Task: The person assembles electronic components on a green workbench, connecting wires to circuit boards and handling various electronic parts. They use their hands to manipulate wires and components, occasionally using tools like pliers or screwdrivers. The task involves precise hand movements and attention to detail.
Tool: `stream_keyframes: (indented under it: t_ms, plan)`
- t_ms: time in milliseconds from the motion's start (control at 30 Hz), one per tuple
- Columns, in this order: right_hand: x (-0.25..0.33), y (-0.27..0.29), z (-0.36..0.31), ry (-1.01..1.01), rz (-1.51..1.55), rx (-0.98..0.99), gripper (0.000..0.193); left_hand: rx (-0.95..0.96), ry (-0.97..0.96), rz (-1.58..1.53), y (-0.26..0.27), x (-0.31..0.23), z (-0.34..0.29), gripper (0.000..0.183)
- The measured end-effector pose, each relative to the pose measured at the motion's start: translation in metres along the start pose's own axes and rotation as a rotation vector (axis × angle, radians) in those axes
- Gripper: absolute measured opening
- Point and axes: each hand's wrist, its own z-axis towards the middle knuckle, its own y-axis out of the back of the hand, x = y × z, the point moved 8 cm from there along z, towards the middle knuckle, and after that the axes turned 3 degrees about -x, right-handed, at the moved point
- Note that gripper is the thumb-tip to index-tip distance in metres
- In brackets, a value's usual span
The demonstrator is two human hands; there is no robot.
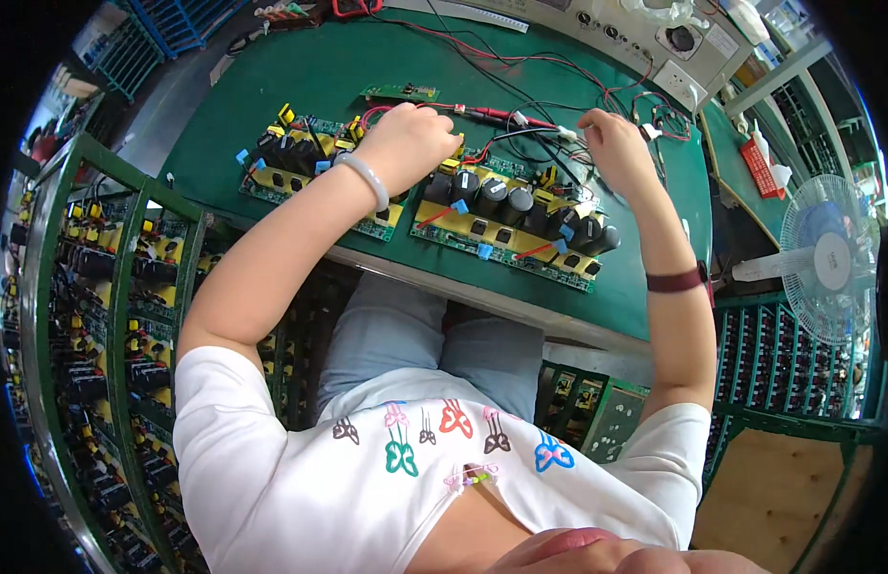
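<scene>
Two large green circuit boards lie side by side on the green bench top (pixel 200 124). The left circuit board (pixel 289 180) carries black capacitors and yellow parts, and my left forearm crosses over it. My left hand (pixel 409 145) is closed above its right end, beside red wires; anything inside its fingers is hidden. A smaller green board (pixel 400 93) lies just beyond. My right hand (pixel 617 153), its fingers bent together, hovers past the far right corner of the right circuit board (pixel 501 232). Near its fingertips lie a red test probe (pixel 497 116) and dark leads; its grip is unclear.
A grey instrument panel (pixel 597 31) with knobs and a socket stands along the back, with tangled red and black cables before it. Racks of boards (pixel 114 273) stand left. On the right are a white fan (pixel 832 263), a red basket (pixel 762 168) and more racks.
</scene>
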Motion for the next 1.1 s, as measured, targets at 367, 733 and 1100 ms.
stream_keyframes:
  t_ms: [367,733,1100]
  plan:
    - [-0.010,-0.057,0.037,0.063,0.013,0.263,0.019,0.056,-0.156,0.041,0.005,-0.005,0.025,0.006]
    - [-0.006,-0.053,0.028,0.232,0.098,0.248,0.018,0.208,0.074,0.138,-0.006,0.095,-0.015,0.015]
    - [-0.030,-0.026,0.005,0.017,-0.039,-0.019,0.036,-0.069,-0.058,-0.700,0.058,-0.047,0.017,0.027]
